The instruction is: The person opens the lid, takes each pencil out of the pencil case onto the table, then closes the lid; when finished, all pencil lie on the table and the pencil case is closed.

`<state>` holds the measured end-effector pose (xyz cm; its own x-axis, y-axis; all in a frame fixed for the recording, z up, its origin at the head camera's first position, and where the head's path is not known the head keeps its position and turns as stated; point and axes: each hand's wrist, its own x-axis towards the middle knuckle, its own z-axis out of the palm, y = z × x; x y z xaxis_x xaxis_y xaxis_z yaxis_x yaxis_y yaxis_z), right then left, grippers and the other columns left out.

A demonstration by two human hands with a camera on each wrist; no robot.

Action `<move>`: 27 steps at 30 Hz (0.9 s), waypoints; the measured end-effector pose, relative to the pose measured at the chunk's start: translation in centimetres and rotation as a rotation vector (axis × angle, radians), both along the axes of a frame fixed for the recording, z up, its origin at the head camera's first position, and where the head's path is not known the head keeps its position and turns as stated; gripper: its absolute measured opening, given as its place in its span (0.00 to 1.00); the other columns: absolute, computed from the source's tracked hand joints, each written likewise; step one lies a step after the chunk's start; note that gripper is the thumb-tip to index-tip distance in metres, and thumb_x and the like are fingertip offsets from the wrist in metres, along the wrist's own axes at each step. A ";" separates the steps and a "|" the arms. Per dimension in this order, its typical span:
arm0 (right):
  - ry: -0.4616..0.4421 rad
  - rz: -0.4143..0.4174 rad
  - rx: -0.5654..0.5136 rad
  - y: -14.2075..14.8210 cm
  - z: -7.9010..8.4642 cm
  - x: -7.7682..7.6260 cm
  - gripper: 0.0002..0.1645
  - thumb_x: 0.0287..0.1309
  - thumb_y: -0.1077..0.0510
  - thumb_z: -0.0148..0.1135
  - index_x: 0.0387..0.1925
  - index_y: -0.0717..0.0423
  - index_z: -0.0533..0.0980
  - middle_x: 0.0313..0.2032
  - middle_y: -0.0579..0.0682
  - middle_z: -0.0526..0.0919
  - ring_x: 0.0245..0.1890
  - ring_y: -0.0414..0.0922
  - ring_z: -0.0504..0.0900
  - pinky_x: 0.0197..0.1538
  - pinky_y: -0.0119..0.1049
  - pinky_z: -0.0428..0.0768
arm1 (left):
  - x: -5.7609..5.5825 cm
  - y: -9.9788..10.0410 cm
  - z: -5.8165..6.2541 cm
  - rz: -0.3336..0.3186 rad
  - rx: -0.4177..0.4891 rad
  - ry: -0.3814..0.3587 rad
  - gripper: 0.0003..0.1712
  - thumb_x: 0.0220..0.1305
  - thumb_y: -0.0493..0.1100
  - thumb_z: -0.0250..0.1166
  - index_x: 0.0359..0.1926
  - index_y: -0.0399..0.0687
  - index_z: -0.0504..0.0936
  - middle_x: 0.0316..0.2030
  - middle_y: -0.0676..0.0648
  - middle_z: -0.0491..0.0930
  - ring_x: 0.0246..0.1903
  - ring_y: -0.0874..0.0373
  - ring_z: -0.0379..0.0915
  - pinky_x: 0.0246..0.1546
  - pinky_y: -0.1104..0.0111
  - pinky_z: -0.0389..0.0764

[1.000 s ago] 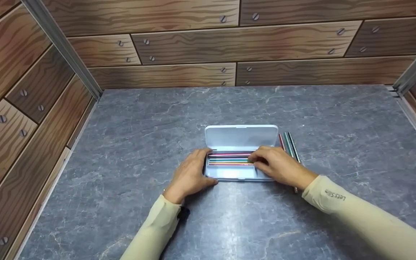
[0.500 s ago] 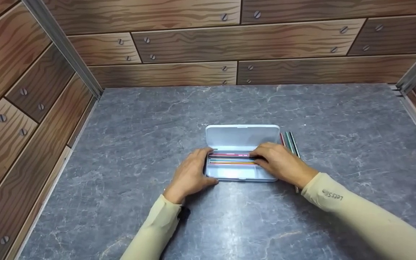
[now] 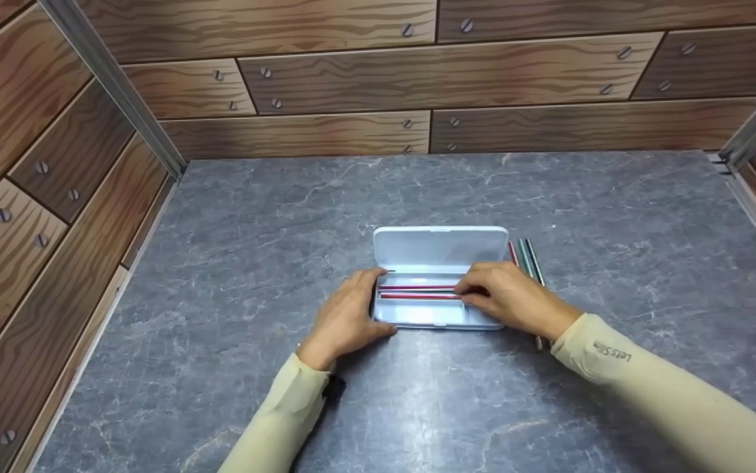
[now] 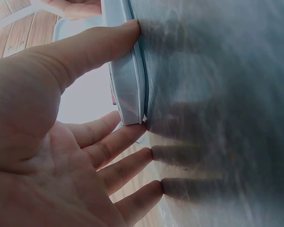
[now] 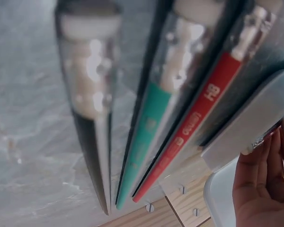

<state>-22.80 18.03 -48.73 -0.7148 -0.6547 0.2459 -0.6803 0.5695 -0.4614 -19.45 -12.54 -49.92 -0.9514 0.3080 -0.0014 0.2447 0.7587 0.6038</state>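
A pale plastic pencil case (image 3: 430,324) lies on the table with its lid (image 3: 440,247) raised at the back. My left hand (image 3: 346,314) holds its left end, thumb at the front wall and fingers round the far corner. Inside the case lie a few pencils (image 3: 417,296), red and dark ones among them. Over the right part of the case, my right hand (image 3: 512,297) pinches a pencil, whose eraser end shows by the fingers in the right wrist view. The fingers hide the right ends of the pencils.
Right of the case, three pencils lie side by side on the table: a red one (image 5: 199,113), a green one (image 5: 144,137) and a black one (image 5: 91,151). Wood-patterned panels (image 3: 325,82) enclose the grey marbled table (image 3: 272,217) at the back and sides.
The pencils in the case have shifted and show different colours; yellow and blue ones no longer show. My right fingers moved slightly within the case. The left hand stays in place.
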 end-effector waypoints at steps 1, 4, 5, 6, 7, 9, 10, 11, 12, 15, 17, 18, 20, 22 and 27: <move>-0.001 -0.002 -0.004 0.0 0.0 0.0 0.08 0.67 0.67 0.76 0.46 0.56 0.93 0.40 0.50 0.93 0.42 0.49 0.92 0.51 0.49 0.91 | -0.5 -0.2 -1.2 -0.010 -0.005 0.026 0.57 0.54 0.45 0.89 0.80 0.40 0.70 0.72 0.38 0.79 0.71 0.41 0.78 0.74 0.46 0.79; -0.005 -0.007 -0.009 -0.1 -0.1 0.0 0.08 0.66 0.67 0.76 0.45 0.55 0.93 0.40 0.50 0.94 0.42 0.49 0.93 0.50 0.48 0.92 | -0.5 -0.3 -1.2 -0.013 -0.001 0.042 0.57 0.53 0.44 0.89 0.79 0.39 0.70 0.70 0.38 0.80 0.70 0.40 0.78 0.73 0.45 0.80; -0.009 -0.012 -0.013 -0.1 -0.2 0.0 0.08 0.66 0.67 0.76 0.45 0.55 0.93 0.40 0.50 0.94 0.42 0.48 0.93 0.50 0.48 0.92 | -0.6 -0.2 -1.2 -0.012 0.000 0.040 0.56 0.53 0.44 0.89 0.79 0.39 0.71 0.70 0.38 0.80 0.70 0.40 0.78 0.73 0.46 0.80; -0.013 -0.019 -0.019 -0.1 -0.2 0.0 0.08 0.66 0.67 0.76 0.45 0.55 0.93 0.40 0.49 0.94 0.42 0.48 0.93 0.50 0.48 0.92 | -0.6 -0.2 -1.2 -0.011 -0.002 0.041 0.56 0.52 0.44 0.89 0.79 0.39 0.71 0.70 0.38 0.80 0.70 0.40 0.78 0.74 0.46 0.80; -0.023 -0.029 -0.026 -0.1 -0.2 0.0 0.08 0.66 0.67 0.77 0.45 0.54 0.93 0.40 0.49 0.94 0.42 0.48 0.93 0.50 0.47 0.92 | -0.5 -0.2 -1.2 -0.010 -0.004 0.042 0.57 0.52 0.44 0.89 0.79 0.39 0.71 0.70 0.38 0.80 0.71 0.40 0.78 0.74 0.46 0.80; -0.044 -0.050 -0.048 0.0 -0.1 0.1 0.08 0.66 0.66 0.77 0.44 0.53 0.94 0.40 0.48 0.94 0.42 0.47 0.93 0.49 0.46 0.91 | -0.1 0.0 -0.1 0.003 0.000 0.008 0.56 0.52 0.41 0.89 0.79 0.38 0.71 0.71 0.36 0.80 0.71 0.38 0.77 0.75 0.44 0.79; -0.058 -0.061 -0.063 0.0 0.0 0.1 0.08 0.66 0.66 0.77 0.44 0.53 0.94 0.40 0.47 0.94 0.42 0.47 0.93 0.49 0.45 0.91 | -0.1 0.0 -0.2 0.002 0.002 0.011 0.56 0.52 0.41 0.89 0.79 0.38 0.71 0.71 0.36 0.79 0.71 0.38 0.77 0.75 0.44 0.79; -0.070 -0.073 -0.077 0.1 0.1 0.1 0.08 0.66 0.65 0.78 0.44 0.52 0.94 0.39 0.46 0.94 0.42 0.46 0.92 0.49 0.43 0.90 | -0.1 0.0 -0.1 0.003 0.004 0.009 0.56 0.52 0.41 0.89 0.79 0.38 0.71 0.71 0.36 0.79 0.71 0.38 0.77 0.75 0.44 0.78; -0.083 -0.082 -0.091 0.1 0.2 0.1 0.08 0.66 0.65 0.78 0.44 0.51 0.94 0.39 0.46 0.94 0.41 0.45 0.92 0.48 0.41 0.89 | 0.0 0.0 -0.1 0.003 0.007 0.012 0.56 0.52 0.41 0.89 0.79 0.37 0.71 0.71 0.35 0.79 0.71 0.37 0.77 0.75 0.43 0.78; -0.112 -0.098 -0.130 0.3 0.7 0.2 0.08 0.66 0.64 0.78 0.44 0.50 0.94 0.39 0.44 0.94 0.41 0.43 0.91 0.48 0.37 0.88 | -0.2 -0.2 -0.6 -0.007 0.008 0.038 0.56 0.52 0.42 0.88 0.79 0.38 0.71 0.70 0.36 0.80 0.71 0.38 0.78 0.73 0.44 0.80; -0.127 -0.106 -0.145 0.5 1.0 0.3 0.08 0.67 0.64 0.78 0.44 0.50 0.94 0.39 0.44 0.94 0.41 0.42 0.90 0.48 0.36 0.88 | -0.1 -0.2 -0.5 -0.007 0.018 0.039 0.56 0.52 0.42 0.88 0.79 0.37 0.71 0.70 0.36 0.80 0.71 0.38 0.78 0.73 0.44 0.80; -0.133 -0.112 -0.148 0.7 1.1 0.4 0.08 0.66 0.64 0.78 0.44 0.50 0.94 0.39 0.43 0.94 0.41 0.42 0.90 0.48 0.36 0.88 | -0.1 -0.2 -0.5 -0.008 0.020 0.042 0.56 0.52 0.42 0.88 0.79 0.37 0.71 0.70 0.36 0.80 0.71 0.38 0.78 0.73 0.44 0.80; -0.144 -0.128 -0.150 1.0 1.3 0.6 0.08 0.67 0.64 0.78 0.44 0.49 0.94 0.40 0.43 0.94 0.42 0.41 0.90 0.50 0.35 0.88 | -0.1 -0.2 -0.5 -0.009 0.020 0.038 0.55 0.52 0.42 0.88 0.79 0.38 0.72 0.70 0.37 0.80 0.71 0.39 0.78 0.74 0.45 0.80; -0.162 -0.151 -0.150 1.4 1.5 0.8 0.08 0.66 0.64 0.79 0.44 0.49 0.94 0.40 0.42 0.94 0.42 0.40 0.89 0.51 0.34 0.89 | 0.0 0.0 0.0 -0.001 0.030 0.009 0.55 0.52 0.40 0.88 0.79 0.38 0.72 0.71 0.36 0.80 0.71 0.37 0.77 0.75 0.43 0.78; -0.213 -0.240 -0.176 2.6 1.6 1.4 0.09 0.65 0.64 0.79 0.45 0.49 0.94 0.41 0.44 0.95 0.42 0.34 0.87 0.51 0.28 0.87 | 0.0 0.0 -0.1 -0.001 0.008 -0.003 0.55 0.53 0.41 0.88 0.79 0.39 0.71 0.71 0.37 0.79 0.72 0.38 0.77 0.75 0.44 0.78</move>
